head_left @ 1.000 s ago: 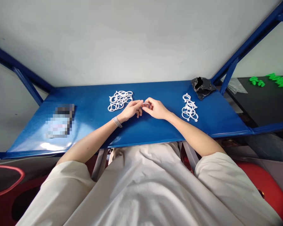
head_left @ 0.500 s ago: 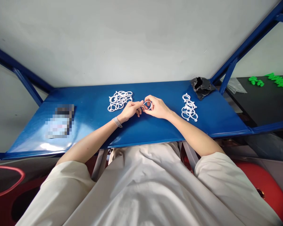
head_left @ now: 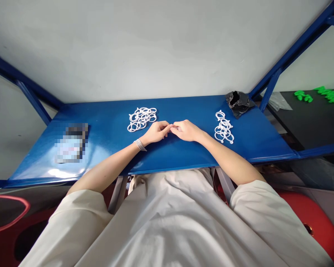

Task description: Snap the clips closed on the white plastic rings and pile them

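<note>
My left hand (head_left: 156, 132) and my right hand (head_left: 186, 130) meet fingertip to fingertip over the middle of the blue table (head_left: 114, 155). Both hands are curled closed around a small white plastic ring, which is almost entirely hidden between the fingers. A silver bracelet (head_left: 139, 144) is on my left wrist. A heap of white rings (head_left: 141, 118) lies just beyond my left hand. A second, smaller group of white rings (head_left: 223, 127) lies to the right of my right hand.
A crumpled black bag (head_left: 237, 102) sits at the table's back right corner. A blurred flat object (head_left: 70, 144) lies at the left. Blue frame struts (head_left: 284, 55) rise on both sides. Green parts (head_left: 323, 94) lie on a dark surface to the right.
The white ring was visible between my fingers half a second ago; now both hands have closed over it and lowered slightly toward the table, hiding it.
</note>
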Motion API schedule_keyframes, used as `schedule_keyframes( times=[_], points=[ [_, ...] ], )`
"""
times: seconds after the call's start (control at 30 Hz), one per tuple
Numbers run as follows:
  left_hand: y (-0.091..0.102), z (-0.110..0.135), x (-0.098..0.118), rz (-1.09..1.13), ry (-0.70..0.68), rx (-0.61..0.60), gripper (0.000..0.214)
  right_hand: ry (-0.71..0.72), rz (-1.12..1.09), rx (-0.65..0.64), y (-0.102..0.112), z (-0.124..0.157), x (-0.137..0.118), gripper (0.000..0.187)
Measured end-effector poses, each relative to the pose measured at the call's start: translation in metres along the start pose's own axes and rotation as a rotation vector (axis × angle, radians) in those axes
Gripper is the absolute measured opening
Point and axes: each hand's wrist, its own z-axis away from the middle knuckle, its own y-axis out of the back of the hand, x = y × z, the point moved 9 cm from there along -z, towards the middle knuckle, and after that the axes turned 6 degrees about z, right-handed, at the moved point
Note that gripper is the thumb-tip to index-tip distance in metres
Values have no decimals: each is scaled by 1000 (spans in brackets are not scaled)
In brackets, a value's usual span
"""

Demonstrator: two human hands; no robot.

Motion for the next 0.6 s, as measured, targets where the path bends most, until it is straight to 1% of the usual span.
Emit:
schedule_keyframes(
  times=[0.1,0.17,0.27,0.4,0.6],
  points=[
    [-3,0,3,10,-19,-43,54,11,-76,5,-3,-2,0,44],
    [-3,0,3,21,-23,-44,54,20,-109,40,-4,-4,2,45],
    [-2,1,3,31,-34,-40,56,29,-125,73,-9,-7,5,42],
    [-2,1,3,55,-49,-43,60,46,-149,65,-16,-6,3,36],
    [-2,1,4,65,-68,-54,62,36,-118,111,-17,-2,-2,28]
  ],
)
